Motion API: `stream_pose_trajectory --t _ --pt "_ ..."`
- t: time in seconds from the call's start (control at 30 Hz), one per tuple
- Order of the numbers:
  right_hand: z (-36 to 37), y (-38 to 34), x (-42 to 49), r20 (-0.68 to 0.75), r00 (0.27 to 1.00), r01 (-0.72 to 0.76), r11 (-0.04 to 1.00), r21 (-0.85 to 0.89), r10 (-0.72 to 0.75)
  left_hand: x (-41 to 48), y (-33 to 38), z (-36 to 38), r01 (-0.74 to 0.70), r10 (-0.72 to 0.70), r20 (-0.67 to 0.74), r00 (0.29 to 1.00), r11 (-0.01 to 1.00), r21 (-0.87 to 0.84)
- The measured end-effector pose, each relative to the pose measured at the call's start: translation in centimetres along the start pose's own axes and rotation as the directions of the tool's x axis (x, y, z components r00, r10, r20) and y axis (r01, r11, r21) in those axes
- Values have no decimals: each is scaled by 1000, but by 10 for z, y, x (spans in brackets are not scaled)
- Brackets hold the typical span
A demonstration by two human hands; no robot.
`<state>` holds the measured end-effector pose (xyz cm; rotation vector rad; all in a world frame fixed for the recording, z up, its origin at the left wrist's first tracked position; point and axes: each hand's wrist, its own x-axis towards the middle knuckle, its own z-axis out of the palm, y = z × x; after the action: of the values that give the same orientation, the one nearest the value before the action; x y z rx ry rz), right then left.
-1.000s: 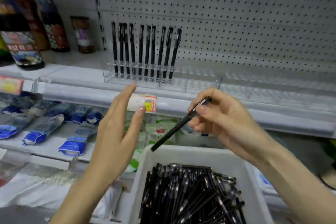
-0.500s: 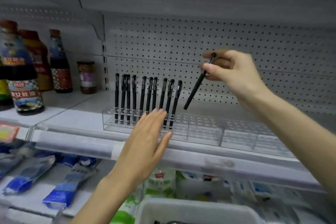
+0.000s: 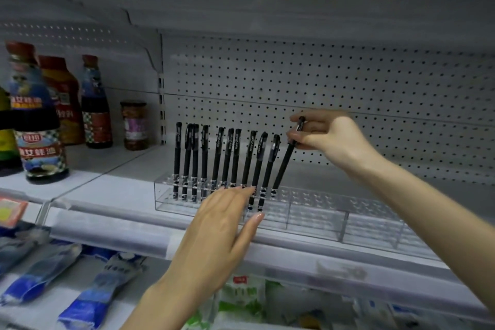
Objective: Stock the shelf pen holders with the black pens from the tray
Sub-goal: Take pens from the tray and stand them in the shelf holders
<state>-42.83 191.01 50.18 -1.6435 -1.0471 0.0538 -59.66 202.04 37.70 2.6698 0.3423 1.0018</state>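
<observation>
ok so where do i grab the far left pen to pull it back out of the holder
Pinch the far left pen by its top end, from above and the left: it stands upright, tip sunk in the clear holder, and the next pen crowds its right side.

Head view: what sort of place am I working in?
Probably a shop aisle: white perforated-back metal shelving, labelled dark sauce bottles, a clear plastic pen holder displaying black capped pens.
</observation>
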Motion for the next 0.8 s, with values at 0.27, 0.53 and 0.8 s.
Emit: stream_pose_trajectory --t 0.27,0.53,0.8 --pt "11 7 5 89 996 41 967 -252 -19 2 3 -1 58 -57 20 998 997 -42" --pt "13 8 1 114 993 59 928 -367 -18 1 6 -3 67 -65 25 998 995 -68" --pt "18 13 1 179 984 61 916 -397 12 2 5 -6 53 -51 37 998 997 -57"
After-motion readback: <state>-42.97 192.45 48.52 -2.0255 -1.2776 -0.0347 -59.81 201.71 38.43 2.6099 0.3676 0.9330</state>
